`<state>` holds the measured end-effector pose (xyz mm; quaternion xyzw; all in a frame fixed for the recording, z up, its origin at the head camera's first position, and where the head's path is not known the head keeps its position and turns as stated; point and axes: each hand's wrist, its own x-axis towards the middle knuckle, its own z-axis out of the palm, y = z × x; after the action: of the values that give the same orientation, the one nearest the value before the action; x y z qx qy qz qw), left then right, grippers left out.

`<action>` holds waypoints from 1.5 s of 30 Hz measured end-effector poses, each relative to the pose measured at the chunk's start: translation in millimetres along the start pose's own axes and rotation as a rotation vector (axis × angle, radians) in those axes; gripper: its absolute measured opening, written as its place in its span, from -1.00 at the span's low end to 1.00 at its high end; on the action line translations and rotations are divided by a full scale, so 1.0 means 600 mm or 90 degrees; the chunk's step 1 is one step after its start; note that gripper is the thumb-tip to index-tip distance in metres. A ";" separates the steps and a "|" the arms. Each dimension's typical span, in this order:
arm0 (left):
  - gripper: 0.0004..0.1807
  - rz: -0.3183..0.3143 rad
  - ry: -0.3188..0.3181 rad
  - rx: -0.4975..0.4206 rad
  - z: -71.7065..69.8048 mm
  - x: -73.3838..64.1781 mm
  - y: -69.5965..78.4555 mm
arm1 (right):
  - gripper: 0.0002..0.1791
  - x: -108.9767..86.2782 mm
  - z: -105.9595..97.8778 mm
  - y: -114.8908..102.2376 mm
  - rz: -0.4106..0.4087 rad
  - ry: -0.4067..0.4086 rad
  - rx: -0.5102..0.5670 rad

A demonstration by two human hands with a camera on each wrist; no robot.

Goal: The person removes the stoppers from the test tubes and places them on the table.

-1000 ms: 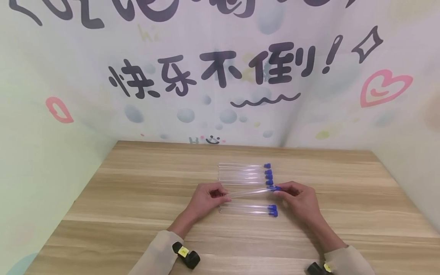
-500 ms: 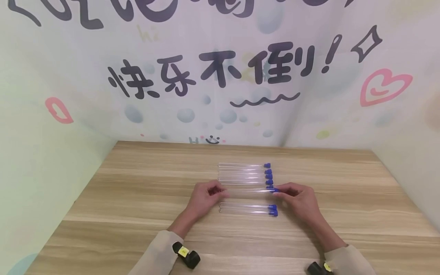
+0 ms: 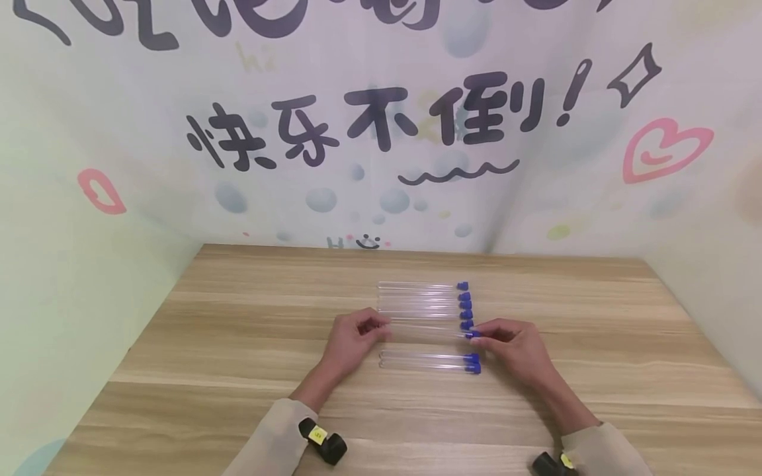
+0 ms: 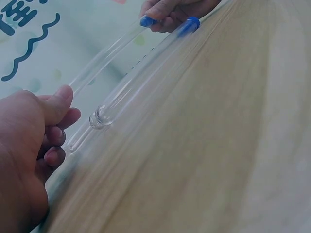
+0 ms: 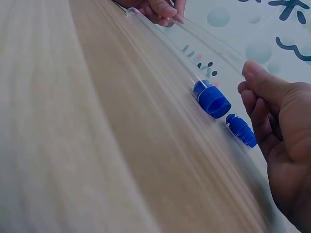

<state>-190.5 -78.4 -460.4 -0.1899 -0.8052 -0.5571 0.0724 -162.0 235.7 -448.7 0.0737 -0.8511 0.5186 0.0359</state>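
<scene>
Both hands hold one clear test tube (image 3: 425, 331) with a blue cap, crosswise above the table. My left hand (image 3: 352, 340) pinches its left end between thumb and fingers. At the capped end, my right hand (image 3: 516, 345) grips it by the blue cap (image 4: 146, 21). Thumb and fingertips of the right hand hide most of that cap in the right wrist view. Just in front of the held tube lie two capped test tubes (image 3: 424, 363) side by side. Behind it is a row of several more tubes (image 3: 417, 301), their blue caps (image 3: 465, 305) pointing right.
All of this is over a wood-grain table (image 3: 238, 370). A white printed cloth (image 3: 333, 192) with dark lettering hangs along the table's back edge. Each wrist wears a small black camera (image 3: 323, 441) on a beige sleeve (image 3: 270, 433).
The held tube's capped end has come down and slightly toward the front, so the tube now slopes the other way. Both hands shifted only a little; the lying tubes stayed put.
</scene>
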 end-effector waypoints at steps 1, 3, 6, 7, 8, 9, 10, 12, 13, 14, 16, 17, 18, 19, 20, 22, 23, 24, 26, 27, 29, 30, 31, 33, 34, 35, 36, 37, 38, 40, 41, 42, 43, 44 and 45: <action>-0.90 -0.001 0.000 0.000 0.000 0.000 0.000 | -0.75 0.000 0.000 0.000 0.000 -0.002 0.004; -0.90 -0.004 0.001 0.000 0.000 0.000 0.000 | -0.75 0.000 0.001 0.001 0.001 -0.008 0.016; -0.90 -0.005 0.003 0.001 0.000 0.001 0.000 | -0.76 0.000 0.001 0.004 -0.003 -0.015 0.024; -0.90 -0.005 0.004 0.001 0.000 0.001 0.000 | -0.77 0.000 0.002 0.004 -0.004 -0.018 0.025; -0.90 -0.006 0.004 0.001 0.000 0.001 0.000 | -0.77 0.000 0.002 0.005 -0.006 -0.020 0.026; -0.91 -0.007 0.003 0.002 0.000 0.000 0.000 | -0.78 0.000 0.002 0.005 -0.008 -0.022 0.023; -0.91 -0.008 0.003 0.003 0.000 0.000 0.000 | -0.78 0.000 0.002 0.006 -0.011 -0.024 0.021; -0.91 -0.009 0.002 0.005 -0.001 0.000 0.000 | -0.79 0.001 0.002 0.007 -0.015 -0.028 0.015; -0.91 -0.009 0.002 0.005 -0.001 0.000 0.000 | -0.79 0.001 0.002 0.007 -0.015 -0.030 0.013; -0.91 -0.010 0.001 0.005 -0.001 0.000 0.000 | -0.79 0.001 0.002 0.007 -0.017 -0.031 0.014; -0.91 -0.010 0.000 0.005 0.000 0.001 0.001 | -0.80 0.001 0.001 0.008 -0.020 -0.032 0.015; -0.91 -0.009 -0.002 0.005 0.000 0.001 0.001 | -0.80 0.002 0.000 0.008 -0.022 -0.031 0.014; -0.91 -0.008 -0.004 0.004 0.000 0.001 0.000 | -0.80 0.002 0.000 0.008 -0.023 -0.029 0.012; -0.91 -0.006 -0.006 0.005 0.000 0.002 0.001 | -0.80 0.003 0.000 0.008 -0.021 -0.026 0.012; -0.91 -0.004 -0.009 0.006 0.000 0.002 0.001 | -0.80 0.003 0.000 0.008 -0.023 -0.022 0.009; -0.92 0.001 -0.016 0.008 0.001 0.002 0.001 | -0.80 0.004 0.000 0.009 -0.020 -0.012 -0.001; -0.92 0.006 -0.020 0.008 0.001 0.002 0.001 | -0.80 0.005 0.000 0.008 -0.019 -0.006 -0.007; -0.92 0.008 -0.024 0.008 0.000 0.001 0.001 | -0.80 0.005 0.000 0.008 -0.017 0.000 -0.014; -0.93 0.013 -0.033 0.007 0.000 0.000 0.002 | -0.79 0.005 0.000 0.007 -0.013 0.013 -0.025; -0.93 0.015 -0.039 0.005 -0.001 -0.001 0.003 | -0.80 0.005 -0.001 0.006 -0.012 0.019 -0.031; -0.93 0.020 -0.049 0.002 -0.001 -0.002 0.005 | -0.80 0.004 -0.001 0.004 -0.011 0.028 -0.039; -0.92 0.017 -0.053 -0.004 -0.001 -0.002 0.006 | -0.80 0.004 -0.002 0.004 -0.010 0.031 -0.041; -0.92 0.016 -0.056 -0.006 -0.003 -0.003 0.015 | -0.80 0.004 -0.002 0.004 -0.010 0.032 -0.042; -0.92 0.018 -0.059 -0.007 -0.003 -0.003 0.015 | -0.79 0.004 -0.003 0.005 -0.007 0.031 -0.047; -0.92 0.020 -0.056 -0.005 -0.003 -0.003 0.014 | -0.78 0.004 -0.003 0.006 -0.005 0.029 -0.046; -0.92 0.020 -0.054 -0.004 -0.003 -0.003 0.014 | -0.77 0.004 -0.003 0.006 -0.004 0.026 -0.047; -0.91 0.020 -0.052 -0.002 -0.003 -0.002 0.013 | -0.76 0.004 -0.003 0.007 -0.002 0.025 -0.048; -0.92 0.023 -0.049 0.003 -0.003 -0.002 0.012 | -0.76 0.004 -0.003 0.007 -0.002 0.022 -0.050; -0.92 0.026 -0.046 0.005 -0.001 -0.001 0.003 | -0.76 0.004 -0.002 0.007 -0.001 0.020 -0.051; -0.91 0.025 -0.040 0.009 0.000 -0.001 0.003 | -0.76 0.004 -0.001 0.008 -0.005 0.017 -0.050; -0.91 0.024 -0.038 0.008 0.000 -0.001 0.003 | -0.77 0.004 -0.001 0.009 -0.007 0.016 -0.051; -0.91 0.023 -0.036 0.007 0.000 -0.001 0.004 | -0.77 0.005 0.000 0.009 -0.009 0.017 -0.050; -0.91 0.022 -0.034 0.006 0.000 0.000 0.004 | -0.78 0.005 0.000 0.010 -0.011 0.015 -0.050; -0.91 0.020 -0.032 0.005 0.000 0.000 0.004 | -0.78 0.005 0.000 0.010 -0.012 0.015 -0.049; -0.91 0.018 -0.031 0.003 -0.001 0.000 0.004 | -0.79 0.005 0.000 0.010 -0.013 0.014 -0.049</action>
<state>-189.4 -78.1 -458.4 -0.2142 -0.8055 -0.5492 0.0611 -166.1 238.0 -453.7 0.0751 -0.8691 0.4860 0.0528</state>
